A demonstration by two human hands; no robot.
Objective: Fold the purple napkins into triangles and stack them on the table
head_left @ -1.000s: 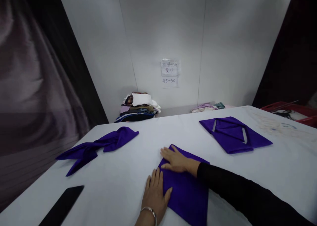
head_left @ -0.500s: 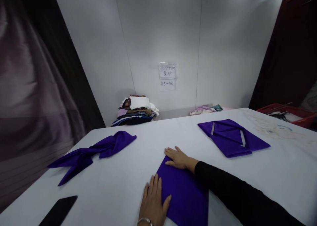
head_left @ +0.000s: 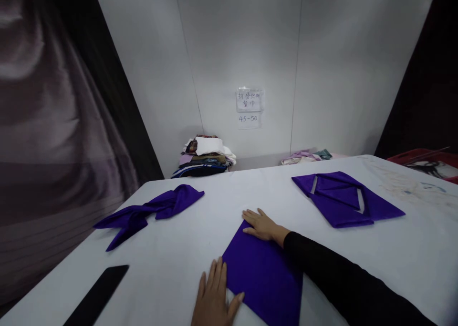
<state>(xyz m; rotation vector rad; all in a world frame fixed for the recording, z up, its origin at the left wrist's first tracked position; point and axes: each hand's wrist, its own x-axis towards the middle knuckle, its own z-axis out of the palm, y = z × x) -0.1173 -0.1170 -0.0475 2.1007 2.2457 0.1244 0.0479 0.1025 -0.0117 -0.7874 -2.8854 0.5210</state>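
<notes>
A folded purple cloth napkin (head_left: pixel 263 273) lies flat on the white table in front of me, its lower end cut off by the frame. My right hand (head_left: pixel 262 225) rests palm down on its far corner, fingers stretched out toward the left. Along the napkin's left edge lies my left hand (head_left: pixel 214 292), fingers pointing forward and the thumb spread, touching or just beside the cloth. A second purple napkin (head_left: pixel 338 197), folded with two pale grey edges showing, is farther off to the right. To the left, a twisted purple napkin (head_left: pixel 150 209) lies loosely.
A black flat object (head_left: pixel 98 295) lies at the table's (head_left: pixel 171 269) left front. Behind the far edge sit a stack of folded clothes (head_left: pixel 205 159) and some pale fabric (head_left: pixel 304 157). A red tray (head_left: pixel 422 159) stands at far right. Handwritten paper signs (head_left: pixel 249 106) hang on the wall.
The view has turned slightly left. My left hand has slid a little left and down along the napkin's edge. My right hand stays on the far corner.
</notes>
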